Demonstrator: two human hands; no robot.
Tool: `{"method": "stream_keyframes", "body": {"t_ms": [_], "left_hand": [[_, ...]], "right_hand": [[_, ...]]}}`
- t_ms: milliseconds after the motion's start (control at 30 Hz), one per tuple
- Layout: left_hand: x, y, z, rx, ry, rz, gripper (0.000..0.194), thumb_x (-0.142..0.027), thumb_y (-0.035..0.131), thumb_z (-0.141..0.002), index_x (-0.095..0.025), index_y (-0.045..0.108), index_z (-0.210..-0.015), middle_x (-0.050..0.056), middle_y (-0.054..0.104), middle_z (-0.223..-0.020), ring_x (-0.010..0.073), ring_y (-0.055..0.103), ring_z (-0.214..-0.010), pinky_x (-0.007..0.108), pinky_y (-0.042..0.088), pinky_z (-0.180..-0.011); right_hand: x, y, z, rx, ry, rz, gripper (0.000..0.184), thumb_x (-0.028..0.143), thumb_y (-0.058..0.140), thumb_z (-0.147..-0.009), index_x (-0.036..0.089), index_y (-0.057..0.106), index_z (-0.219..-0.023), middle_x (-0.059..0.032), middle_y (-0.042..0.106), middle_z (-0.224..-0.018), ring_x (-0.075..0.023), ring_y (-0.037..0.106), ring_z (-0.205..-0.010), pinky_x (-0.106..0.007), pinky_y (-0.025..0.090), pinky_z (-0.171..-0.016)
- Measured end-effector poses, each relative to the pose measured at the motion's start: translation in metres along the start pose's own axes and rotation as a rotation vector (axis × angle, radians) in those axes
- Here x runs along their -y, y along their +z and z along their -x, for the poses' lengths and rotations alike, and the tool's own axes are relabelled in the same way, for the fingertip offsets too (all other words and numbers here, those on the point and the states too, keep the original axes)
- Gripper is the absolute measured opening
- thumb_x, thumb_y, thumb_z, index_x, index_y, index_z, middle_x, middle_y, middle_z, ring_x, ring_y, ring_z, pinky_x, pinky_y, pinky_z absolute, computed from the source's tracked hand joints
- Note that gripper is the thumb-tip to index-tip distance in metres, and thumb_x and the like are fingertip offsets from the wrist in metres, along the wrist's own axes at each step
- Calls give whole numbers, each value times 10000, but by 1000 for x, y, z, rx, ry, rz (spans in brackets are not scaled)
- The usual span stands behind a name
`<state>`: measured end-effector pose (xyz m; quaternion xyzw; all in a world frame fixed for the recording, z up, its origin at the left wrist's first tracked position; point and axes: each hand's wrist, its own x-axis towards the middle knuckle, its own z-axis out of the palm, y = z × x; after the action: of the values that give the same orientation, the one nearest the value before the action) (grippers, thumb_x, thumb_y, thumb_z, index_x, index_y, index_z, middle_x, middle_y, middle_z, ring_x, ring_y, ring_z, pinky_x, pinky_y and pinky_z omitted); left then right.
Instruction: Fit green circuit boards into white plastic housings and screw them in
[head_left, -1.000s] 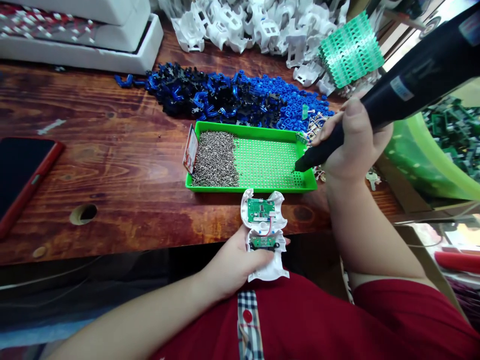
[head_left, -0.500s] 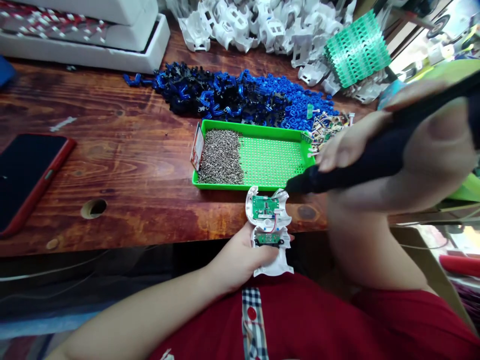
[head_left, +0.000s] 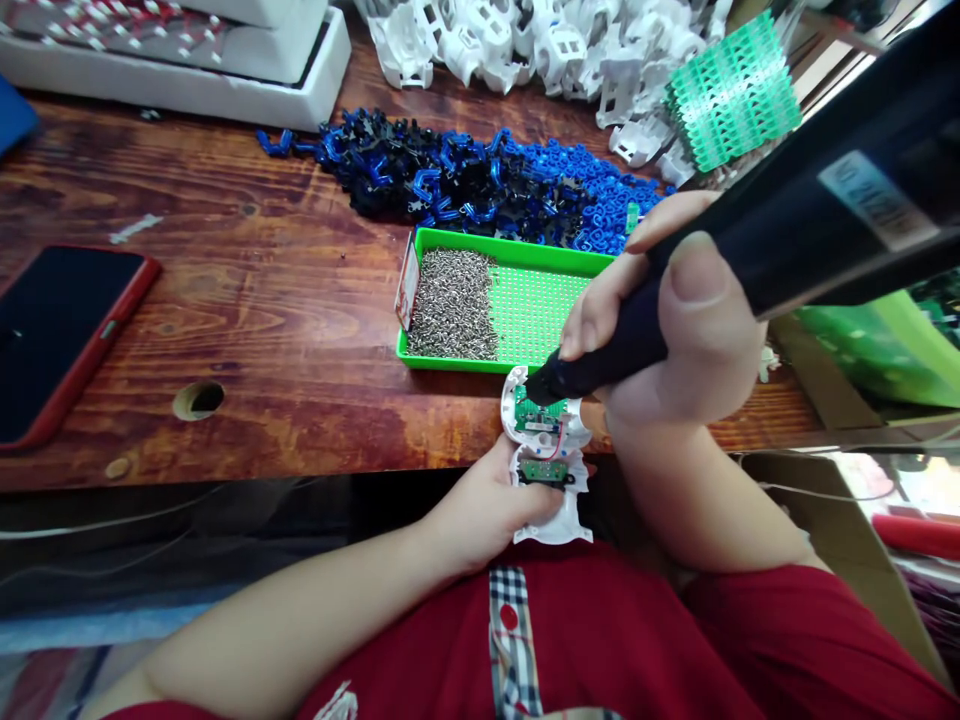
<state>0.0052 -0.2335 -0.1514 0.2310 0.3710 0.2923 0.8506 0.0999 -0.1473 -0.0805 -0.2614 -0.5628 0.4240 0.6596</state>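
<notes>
My left hand is closed around a white plastic housing at the table's front edge, thumb lying across its lower part. Inside the housing sit a green circuit board above and a smaller board below, with a red wire between them. My right hand grips a black electric screwdriver, tilted down to the left. The screwdriver's nose is over the upper board; whether its bit touches a screw is hidden. Just behind the housing lies a green tray with small metal screws in its left part.
Blue and black plastic parts are heaped behind the tray, with white shells farther back. Green perforated sheets stand at the back right. A phone in a red case and a table hole are to the left.
My right hand has brought the screwdriver left and down, from beside the housing to over its upper board. My left hand still holds the housing. The whole view has shifted slightly.
</notes>
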Motion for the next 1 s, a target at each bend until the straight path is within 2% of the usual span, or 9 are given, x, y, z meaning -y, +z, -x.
{"method": "stream_keyframes", "body": {"t_ms": [267, 433, 533, 667, 800, 900, 1000], "left_hand": [[1, 2, 1, 5, 38, -6, 531, -20, 611, -625, -136, 494, -1129, 58, 659, -968, 171, 588, -868, 259, 428, -750], [2, 3, 2, -12, 28, -26, 541, -6, 602, -626, -164, 503, -1134, 51, 642, -1025, 169, 589, -864, 275, 436, -757], [3, 3, 2, -36, 26, -45, 534, -9, 600, -628, -158, 500, -1132, 57, 633, -1044, 165, 588, -851, 286, 437, -768], [2, 4, 2, -28, 41, -65, 523, -12, 595, -634, -138, 496, -1131, 68, 646, -1021, 170, 586, -873, 277, 432, -770], [-1, 2, 2, -27, 15, -32, 533, -34, 595, -637, -141, 500, -1150, 77, 667, -983, 179, 604, -827, 281, 445, -724], [-2, 1, 2, -10, 9, 5, 544, -41, 610, -624, -145, 516, -1149, 73, 682, -946, 183, 615, -796, 268, 450, -681], [-3, 0, 2, 4, 22, 32, 544, -31, 619, -618, -141, 527, -1143, 59, 695, -882, 172, 616, -784, 232, 443, -636]], "right_hand": [[3, -4, 3, 82, 47, -11, 158, 333, 606, -755, 237, 482, -737, 52, 471, -464, -125, 465, -373, -272, 379, -358], [-10, -11, 4, 148, -56, -12, 195, 403, 575, -781, 257, 447, -772, 74, 436, -433, -103, 414, -317, -252, 335, -339], [-14, -13, 7, 137, -65, 14, 205, 435, 558, -793, 265, 447, -825, 81, 423, -424, -105, 410, -310, -255, 335, -352], [-2, -11, 9, 59, -60, 15, 250, 480, 561, -775, 259, 469, -849, 75, 444, -438, -117, 437, -331, -264, 345, -355], [15, -20, -5, -143, -148, 7, 176, 375, 555, -780, 209, 496, -762, 62, 450, -428, -119, 436, -338, -276, 362, -340], [8, -41, -23, -278, -284, 126, 83, 282, 518, -771, 202, 514, -747, 70, 426, -445, -94, 422, -338, -241, 343, -314], [-12, -65, -36, -336, -280, 218, 86, 279, 550, -741, 211, 515, -780, 64, 470, -504, -77, 448, -360, -217, 342, -326]]}}
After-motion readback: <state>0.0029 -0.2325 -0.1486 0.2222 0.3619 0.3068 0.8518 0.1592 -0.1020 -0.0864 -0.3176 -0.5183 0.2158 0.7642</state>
